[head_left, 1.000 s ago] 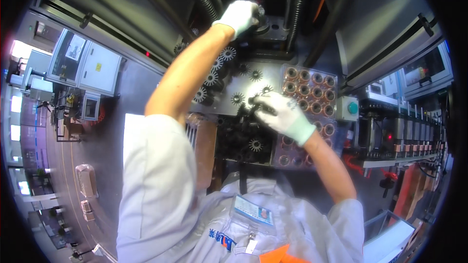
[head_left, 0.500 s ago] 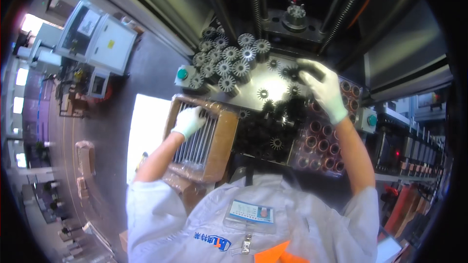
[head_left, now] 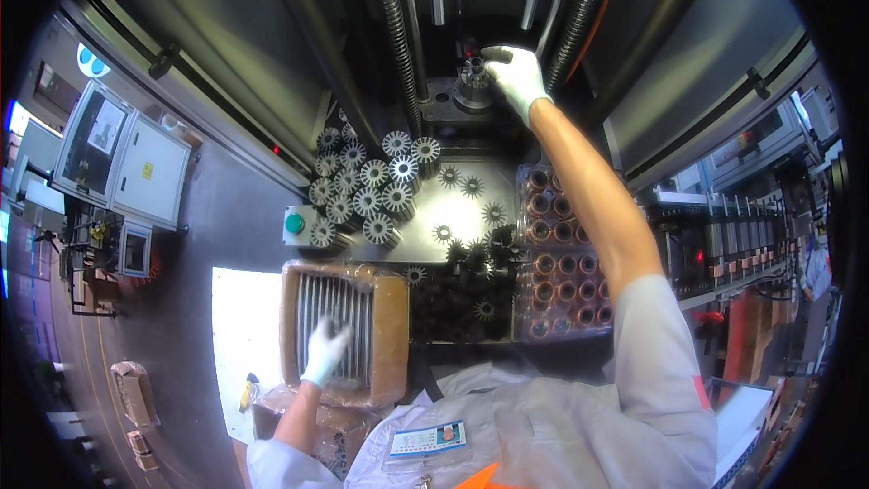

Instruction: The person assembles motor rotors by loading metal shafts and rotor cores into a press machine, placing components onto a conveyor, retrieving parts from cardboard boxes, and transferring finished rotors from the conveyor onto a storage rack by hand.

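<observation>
My right hand, in a white glove with dark fingertips, reaches far forward to the round metal fixture inside the machine. Its fingers are bent together at the fixture's toothed top; what they hold is hidden. My left hand, gloved too, is over the cardboard box of parallel metal rods. Its fingers curl down onto the rods, and I cannot make out what is between them. Black toothed discs lie in a dark heap right of the box, with several more on the metal plate.
Stacked slotted metal cores stand at the plate's left. Copper-coloured rings fill clear trays at the right, below my forearm. A green button sits at the left; dark columns and a coiled hose flank the fixture.
My right hand has gone from the black toothed discs on the plate forward to the fixture. My left hand has moved nearer to me over the rods. The whole view has shifted.
</observation>
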### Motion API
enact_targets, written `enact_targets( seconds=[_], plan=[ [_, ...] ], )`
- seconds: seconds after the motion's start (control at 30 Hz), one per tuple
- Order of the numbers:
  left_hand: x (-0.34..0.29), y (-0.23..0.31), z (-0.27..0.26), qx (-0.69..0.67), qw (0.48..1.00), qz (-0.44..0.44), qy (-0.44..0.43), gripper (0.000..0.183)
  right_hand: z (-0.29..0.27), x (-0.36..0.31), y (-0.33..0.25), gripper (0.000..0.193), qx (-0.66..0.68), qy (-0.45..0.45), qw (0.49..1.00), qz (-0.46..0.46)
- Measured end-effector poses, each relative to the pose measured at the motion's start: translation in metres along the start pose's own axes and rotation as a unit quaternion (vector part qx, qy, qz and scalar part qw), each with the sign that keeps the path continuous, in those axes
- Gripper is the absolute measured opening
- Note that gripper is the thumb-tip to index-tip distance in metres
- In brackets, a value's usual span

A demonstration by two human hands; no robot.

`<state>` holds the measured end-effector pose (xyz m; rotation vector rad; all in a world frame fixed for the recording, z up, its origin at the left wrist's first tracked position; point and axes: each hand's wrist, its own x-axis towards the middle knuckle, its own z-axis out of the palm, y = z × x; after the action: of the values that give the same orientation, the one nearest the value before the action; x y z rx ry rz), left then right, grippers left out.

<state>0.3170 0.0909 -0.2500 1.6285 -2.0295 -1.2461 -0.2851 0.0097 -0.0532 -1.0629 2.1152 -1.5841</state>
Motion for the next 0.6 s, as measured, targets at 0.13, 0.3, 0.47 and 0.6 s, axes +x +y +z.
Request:
enact_targets(
  seconds=[0.13,0.3,0.47,0.6],
  plan=[
    [-0.035,-0.042,-0.026,0.021,0.970,-0.120,-0.208,0.044,0.000,-0.001,-0.023,0.039,-0.244,-0.032,0.963,-0.109],
    [-0.037,0.041,-0.040,-0.178,0.973,-0.070,-0.126,0.045,-0.013,-0.057,-0.033,0.058,-0.381,-0.059,0.908,-0.166],
    [0.065,0.248,0.000,-0.051,0.991,0.087,-0.086,0.050,-0.037,-0.043,-0.016,0.060,-0.385,-0.125,0.901,-0.154],
    [0.136,0.382,0.049,-0.168,0.954,0.245,-0.028,0.030,-0.050,-0.084,-0.040,0.051,-0.227,-0.092,0.965,-0.095]
  ],
)
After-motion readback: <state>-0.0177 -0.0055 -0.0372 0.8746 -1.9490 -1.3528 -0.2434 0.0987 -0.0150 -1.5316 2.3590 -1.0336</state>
